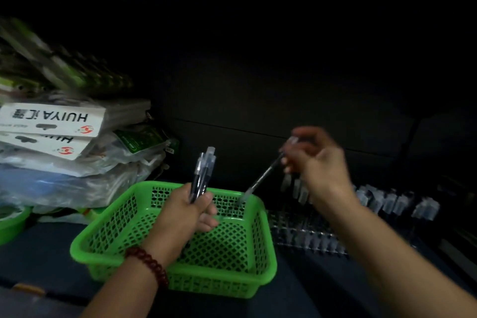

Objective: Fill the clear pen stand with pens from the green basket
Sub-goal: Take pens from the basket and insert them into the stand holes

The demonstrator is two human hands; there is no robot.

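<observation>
L. hand [189,210], bead bracelet [148,264] at wrist, fist closed round a small bundle of pens [202,174]; caps stand upright above the fist. Directly beneath and around this grip: green basket [121,253], no loose pens visible inside. R. hand [316,160], blurred, fingers pinched on cap end of a single pen [260,179]; pen slants down-left from the grip, tip over basket's far right corner. Below and right of R. grip: clear pen stand [307,236], capped pens already in its rows. Far left of both grips: stacked packets [54,121] marked HUYA.
</observation>
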